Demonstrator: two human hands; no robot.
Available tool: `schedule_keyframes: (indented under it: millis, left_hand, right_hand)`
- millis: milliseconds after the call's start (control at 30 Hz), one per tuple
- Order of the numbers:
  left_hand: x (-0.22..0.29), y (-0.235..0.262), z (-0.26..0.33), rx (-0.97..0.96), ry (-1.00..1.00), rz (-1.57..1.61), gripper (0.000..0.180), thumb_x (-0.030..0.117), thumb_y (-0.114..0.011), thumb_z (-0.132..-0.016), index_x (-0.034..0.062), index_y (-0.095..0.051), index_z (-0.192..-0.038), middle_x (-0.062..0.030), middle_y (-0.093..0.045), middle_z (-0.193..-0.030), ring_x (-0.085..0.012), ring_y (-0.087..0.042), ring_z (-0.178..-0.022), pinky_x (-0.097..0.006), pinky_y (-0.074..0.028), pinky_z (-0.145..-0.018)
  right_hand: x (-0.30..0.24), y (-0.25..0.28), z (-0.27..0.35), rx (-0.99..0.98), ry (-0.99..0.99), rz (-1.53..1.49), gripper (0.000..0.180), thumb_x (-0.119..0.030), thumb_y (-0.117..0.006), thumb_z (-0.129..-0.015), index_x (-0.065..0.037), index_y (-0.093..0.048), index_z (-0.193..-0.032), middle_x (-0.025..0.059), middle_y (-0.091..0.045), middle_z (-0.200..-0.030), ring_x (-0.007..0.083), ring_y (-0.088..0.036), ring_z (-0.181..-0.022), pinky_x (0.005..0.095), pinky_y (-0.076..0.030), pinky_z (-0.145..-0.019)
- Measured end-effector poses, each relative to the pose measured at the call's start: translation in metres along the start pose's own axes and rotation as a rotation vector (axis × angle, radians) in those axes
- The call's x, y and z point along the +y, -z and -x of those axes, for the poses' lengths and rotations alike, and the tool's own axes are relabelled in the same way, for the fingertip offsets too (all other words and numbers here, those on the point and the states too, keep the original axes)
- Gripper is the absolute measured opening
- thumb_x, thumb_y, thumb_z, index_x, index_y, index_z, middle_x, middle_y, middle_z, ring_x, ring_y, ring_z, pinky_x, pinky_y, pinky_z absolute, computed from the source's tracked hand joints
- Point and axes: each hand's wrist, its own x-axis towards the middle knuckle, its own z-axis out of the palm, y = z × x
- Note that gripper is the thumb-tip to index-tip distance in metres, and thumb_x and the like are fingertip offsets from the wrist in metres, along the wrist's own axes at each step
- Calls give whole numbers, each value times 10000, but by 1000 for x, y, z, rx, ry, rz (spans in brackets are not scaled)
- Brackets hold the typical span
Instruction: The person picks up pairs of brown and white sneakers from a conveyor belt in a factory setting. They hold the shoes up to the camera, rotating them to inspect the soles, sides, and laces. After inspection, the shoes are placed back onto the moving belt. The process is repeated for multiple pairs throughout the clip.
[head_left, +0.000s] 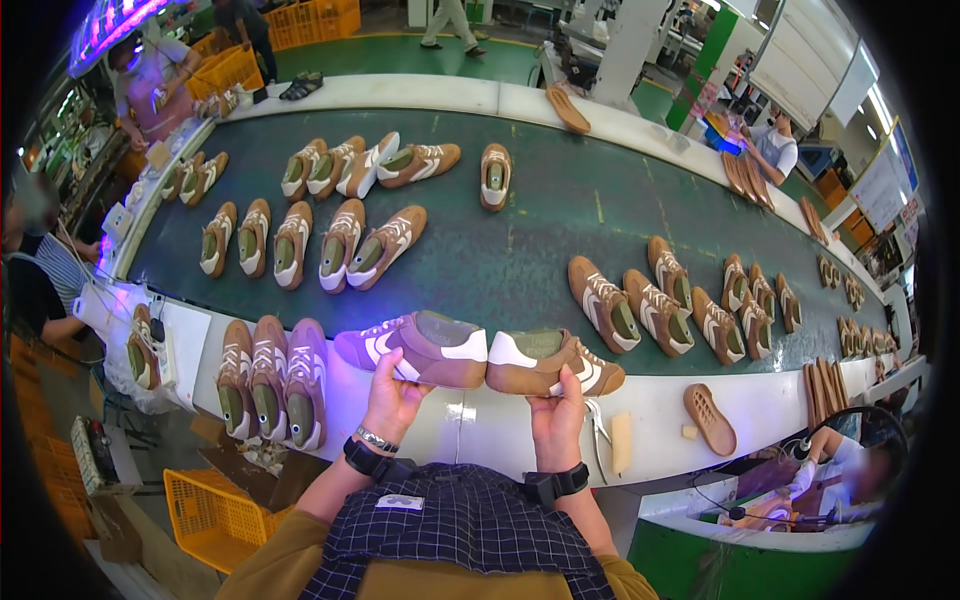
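suede shoes hide both hands' fingertips.

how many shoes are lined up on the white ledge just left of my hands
3: shoes side by side, toes toward me, left of my left hand. A fourth sits apart, farther left.

We hold two shoes heel to heel above the near edge of the desk: the left shoe in our left hand, the right shoe in our right hand. To our left, three shoes lie side by side on the desk. To our right lie a pair of scissors and a loose sole. Behind the desk runs the conveyor belt, with a row of shoes on its left part and another cluster of shoes on its right.
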Motion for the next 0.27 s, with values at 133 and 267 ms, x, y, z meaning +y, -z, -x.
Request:
schedule_keyframes:
  millis: [133,267]
  left_hand:
    - [0,-3,1,-18,-31,-34,420,269,-544,-848,70,-474,-1212,-73,-557,-1182,-247,-524,-1106,-449,-423,-948]
    - [2,-3,2,-47,-60,-80,453,276,-568,-833,92,-466,-1234,-64,-556,-1197,-247,-514,-1127,-457,-397,-973]
  right_hand:
    - [-2,-4,2,4,16,7,372,-177,-522,-893,-46,-446,-1232,104,-504,-1236,252,-509,-1123,442,-442,-948]
    - [-3,-4,0,-19,39,54,381,-183,-523,-893,-42,-439,-1237,102,-503,-1239,252,-504,-1130,436,-436,-959]
